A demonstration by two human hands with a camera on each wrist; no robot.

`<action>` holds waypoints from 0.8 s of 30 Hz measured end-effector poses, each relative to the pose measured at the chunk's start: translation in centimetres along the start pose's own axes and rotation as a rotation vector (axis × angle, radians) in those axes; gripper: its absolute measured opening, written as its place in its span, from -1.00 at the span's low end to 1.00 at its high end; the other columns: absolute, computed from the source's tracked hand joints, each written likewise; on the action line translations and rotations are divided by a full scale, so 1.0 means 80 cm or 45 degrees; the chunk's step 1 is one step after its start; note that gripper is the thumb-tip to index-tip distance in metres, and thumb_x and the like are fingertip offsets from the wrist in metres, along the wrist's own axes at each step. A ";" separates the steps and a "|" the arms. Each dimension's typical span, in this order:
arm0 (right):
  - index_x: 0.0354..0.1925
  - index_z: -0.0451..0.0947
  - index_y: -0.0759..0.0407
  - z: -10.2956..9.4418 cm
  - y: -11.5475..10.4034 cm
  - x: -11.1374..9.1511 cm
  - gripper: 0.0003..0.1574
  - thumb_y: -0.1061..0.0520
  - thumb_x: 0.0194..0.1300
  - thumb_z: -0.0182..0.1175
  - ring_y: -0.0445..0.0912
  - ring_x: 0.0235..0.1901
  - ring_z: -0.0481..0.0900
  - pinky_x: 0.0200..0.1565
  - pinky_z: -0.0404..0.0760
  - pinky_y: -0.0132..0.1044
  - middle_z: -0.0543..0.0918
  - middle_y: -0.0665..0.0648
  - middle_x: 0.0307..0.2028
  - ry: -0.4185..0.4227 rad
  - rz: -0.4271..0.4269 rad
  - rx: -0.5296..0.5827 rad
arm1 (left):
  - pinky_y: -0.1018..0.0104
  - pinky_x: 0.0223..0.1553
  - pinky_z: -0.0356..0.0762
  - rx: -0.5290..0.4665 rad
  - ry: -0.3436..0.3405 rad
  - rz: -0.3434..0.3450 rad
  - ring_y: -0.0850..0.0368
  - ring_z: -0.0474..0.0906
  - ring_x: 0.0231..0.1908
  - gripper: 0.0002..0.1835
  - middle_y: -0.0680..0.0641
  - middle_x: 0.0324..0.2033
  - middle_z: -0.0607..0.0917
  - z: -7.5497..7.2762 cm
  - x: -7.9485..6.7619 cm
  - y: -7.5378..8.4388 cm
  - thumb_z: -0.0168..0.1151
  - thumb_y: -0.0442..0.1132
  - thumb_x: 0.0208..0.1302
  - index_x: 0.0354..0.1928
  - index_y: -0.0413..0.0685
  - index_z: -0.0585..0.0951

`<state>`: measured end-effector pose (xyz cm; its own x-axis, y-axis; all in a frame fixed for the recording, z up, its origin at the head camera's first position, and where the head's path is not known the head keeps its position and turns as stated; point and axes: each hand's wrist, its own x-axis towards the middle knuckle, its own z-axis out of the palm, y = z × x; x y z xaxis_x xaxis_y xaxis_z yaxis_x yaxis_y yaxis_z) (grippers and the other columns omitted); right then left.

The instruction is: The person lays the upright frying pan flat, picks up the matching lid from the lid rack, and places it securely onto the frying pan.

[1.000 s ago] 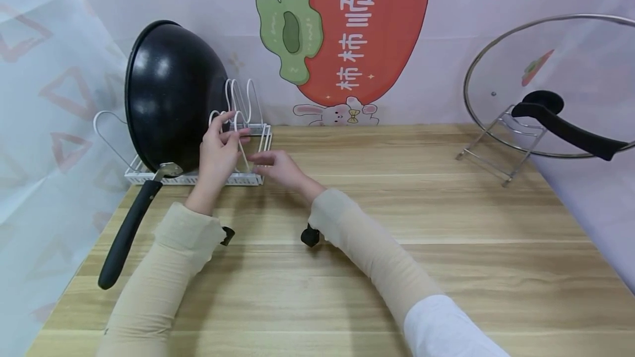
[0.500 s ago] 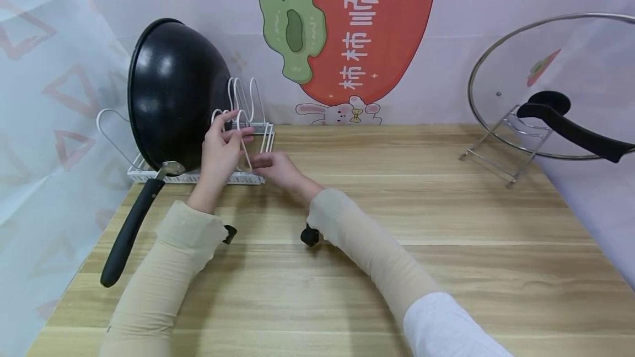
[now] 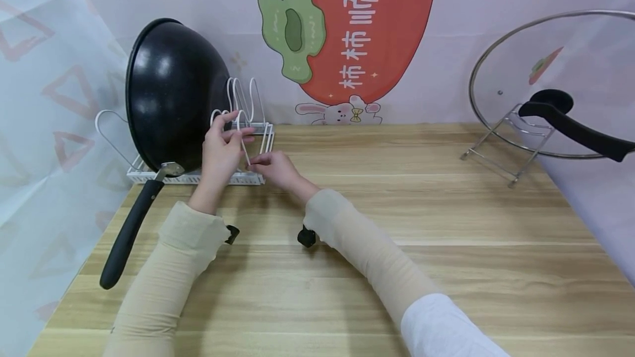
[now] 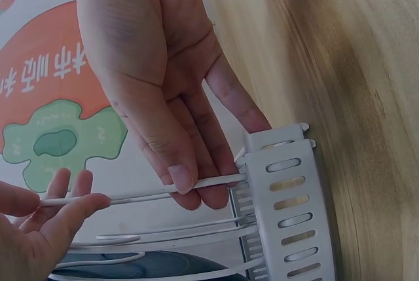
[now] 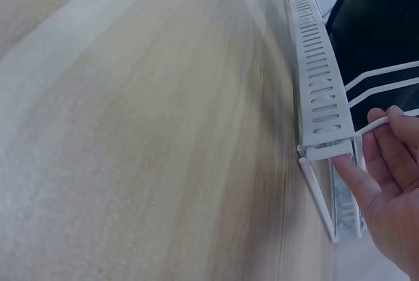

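White, smooth wire is forming the rounded loop that we are viewing at the right-hand end of a slotted rack, beside several similar loops. We are seeing the left hand pinching its upper part, thumb and fingers closed down to the wire's thickness. The right hand is likewise pinching, its thumb and fingertips meeting on the loop's lower leg near the rail; in the right wrist view, we are noting one finger touching the rack's end. Along this rail, oblong slots with rounded ends are running in a row. The rack is holding a glossy black wok on its side, its dark handle pointing toward us. Beneath, the tabletop is showing a pale wood grain. At far right, we are observing a clear, metal-rimmed lid resting on a silvery wire stand.
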<state>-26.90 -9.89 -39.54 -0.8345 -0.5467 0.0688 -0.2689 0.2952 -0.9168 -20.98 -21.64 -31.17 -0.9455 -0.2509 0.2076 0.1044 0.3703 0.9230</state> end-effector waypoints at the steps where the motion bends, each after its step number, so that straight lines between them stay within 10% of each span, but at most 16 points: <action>1: 0.00 0.74 0.26 0.000 0.000 0.000 -0.76 0.19 0.46 0.27 -0.18 -0.13 0.67 -0.15 0.56 -0.46 0.79 0.12 -0.07 0.001 0.003 -0.006 | 0.40 -0.34 0.61 0.001 -0.001 -0.002 -0.10 0.71 -0.01 -0.53 -0.27 0.02 0.73 0.000 0.000 0.000 -0.10 -0.46 0.56 0.44 -0.13 0.38; 24: -0.02 0.76 0.25 -0.002 -0.002 0.002 -0.78 0.20 0.46 0.28 -0.17 -0.16 0.67 -0.19 0.59 -0.43 0.79 0.10 -0.11 0.006 0.016 -0.032 | 0.34 -0.27 0.61 -0.007 0.000 -0.013 -0.07 0.71 0.00 -0.55 -0.24 0.03 0.74 0.001 0.002 -0.001 -0.08 -0.42 0.58 0.44 -0.10 0.39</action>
<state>-27.05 -9.85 -39.31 -0.8403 -0.5389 0.0594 -0.2703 0.3214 -0.9076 -21.19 -21.66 -31.20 -0.9466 -0.2543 0.1982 0.0967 0.3626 0.9269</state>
